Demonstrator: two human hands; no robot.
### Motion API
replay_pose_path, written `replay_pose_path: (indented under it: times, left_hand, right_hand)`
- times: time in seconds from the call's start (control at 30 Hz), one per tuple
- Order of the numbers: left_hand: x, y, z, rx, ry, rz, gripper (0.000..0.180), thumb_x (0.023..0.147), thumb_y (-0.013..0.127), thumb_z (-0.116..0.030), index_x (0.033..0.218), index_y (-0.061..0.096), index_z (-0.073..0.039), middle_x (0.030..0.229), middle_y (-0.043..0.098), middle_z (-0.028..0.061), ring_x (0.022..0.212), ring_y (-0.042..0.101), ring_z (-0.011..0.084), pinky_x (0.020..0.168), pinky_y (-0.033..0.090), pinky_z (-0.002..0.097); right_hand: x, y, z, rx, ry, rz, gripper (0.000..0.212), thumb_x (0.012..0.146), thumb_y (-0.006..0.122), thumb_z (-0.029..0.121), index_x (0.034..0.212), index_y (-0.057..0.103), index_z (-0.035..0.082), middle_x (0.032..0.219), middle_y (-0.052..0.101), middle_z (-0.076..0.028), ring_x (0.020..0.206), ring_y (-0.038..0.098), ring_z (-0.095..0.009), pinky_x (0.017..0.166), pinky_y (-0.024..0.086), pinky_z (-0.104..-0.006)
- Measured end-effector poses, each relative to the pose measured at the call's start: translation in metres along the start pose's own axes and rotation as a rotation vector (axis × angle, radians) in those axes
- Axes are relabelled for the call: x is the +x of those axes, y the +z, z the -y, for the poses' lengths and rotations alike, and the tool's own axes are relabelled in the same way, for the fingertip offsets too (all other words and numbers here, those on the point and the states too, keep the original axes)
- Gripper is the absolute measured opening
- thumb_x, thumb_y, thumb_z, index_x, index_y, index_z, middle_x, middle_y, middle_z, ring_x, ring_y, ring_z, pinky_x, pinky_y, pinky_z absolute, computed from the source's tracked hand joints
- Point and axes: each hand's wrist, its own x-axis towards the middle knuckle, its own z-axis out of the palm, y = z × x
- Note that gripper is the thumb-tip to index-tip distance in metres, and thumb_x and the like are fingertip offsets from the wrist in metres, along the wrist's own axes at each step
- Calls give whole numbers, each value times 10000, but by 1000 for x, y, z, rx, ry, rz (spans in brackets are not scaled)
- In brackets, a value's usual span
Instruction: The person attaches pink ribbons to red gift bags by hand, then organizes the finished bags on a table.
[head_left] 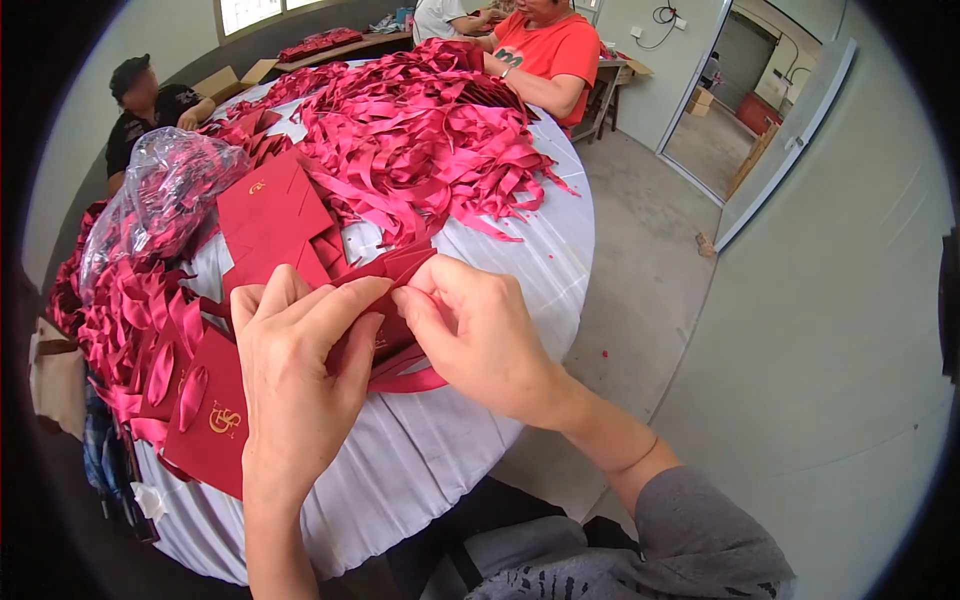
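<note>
Round white-clothed table (535,275), pink ribbons (420,140) heaped toward far edge. Nearer front edge, I have left hand (295,370) and right hand (482,335) pinching red paper bag (392,340).

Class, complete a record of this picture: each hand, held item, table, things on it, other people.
Left hand: pinches the red folded item
Right hand: pinches the same item, close by
Held item: partly hidden by both hands
Table: rounded, white cloth
On it: heaped pink-red ribbons, clear plastic bag, red gold-marked pieces
Other people: at least three, including a person in red
</note>
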Motion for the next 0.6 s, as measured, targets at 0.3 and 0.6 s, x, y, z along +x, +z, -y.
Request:
replay_pose_path:
  times: [0.3, 0.6]
  left_hand:
    - [1, 1, -3, -17, -7, -11, 174, 749, 693, -63, 913, 640, -78, 667, 558, 28, 668, 436, 187, 707, 298, 336]
    - [-5, 0, 4, -1, 54, -19, 150, 738, 705, -69, 828, 584, -70, 654, 526, 35, 680, 453, 200, 706, 307, 342]
  right_hand:
    - [8, -15, -15, -177, -424, -54, 258, 757, 725, 44, 960, 566, 27, 899, 534, -98, 802, 559, -228, 681, 451, -323]
    - [76, -50, 10, -238, -238, 850, 195, 830, 693, 224, 880, 677, 36, 900, 489, -61, 892, 499, -168, 774, 416, -295]
